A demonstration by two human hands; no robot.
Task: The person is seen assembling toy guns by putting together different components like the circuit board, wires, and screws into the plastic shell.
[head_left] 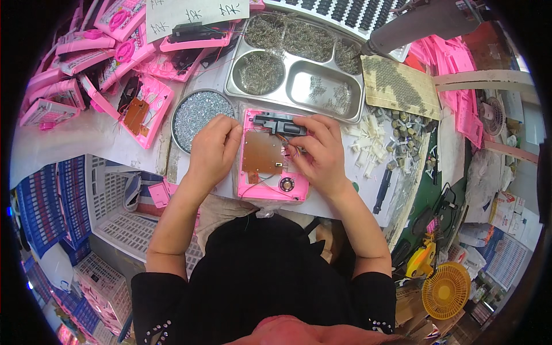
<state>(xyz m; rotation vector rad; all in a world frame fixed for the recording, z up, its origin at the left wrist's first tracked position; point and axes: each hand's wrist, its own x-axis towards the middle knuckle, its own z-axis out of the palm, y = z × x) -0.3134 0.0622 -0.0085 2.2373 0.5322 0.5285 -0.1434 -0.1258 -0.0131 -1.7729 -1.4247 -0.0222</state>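
An open pink plastic case point(270, 188) lies in front of me, with a brown circuit board point(261, 152) inside. A small round speaker point(286, 184) sits at its near right corner. Across the far end rests a black plastic mechanism point(279, 123). My right hand point(322, 152) is over the case's right side, fingers closed around thin wires point(283, 138) beside the mechanism. My left hand point(215, 146) is closed at the case's left edge, by a round dish of small screws point(198, 112); whatever is between its fingers is hidden.
Beyond the case stands a metal compartment tray point(293, 72) of small springs. White plastic pieces point(371, 141) and small metal parts point(405, 135) lie right, below a yellowish card point(397, 86). Pink cases point(109, 49) pile up at left. A grey arm point(422, 26) overhangs the far right.
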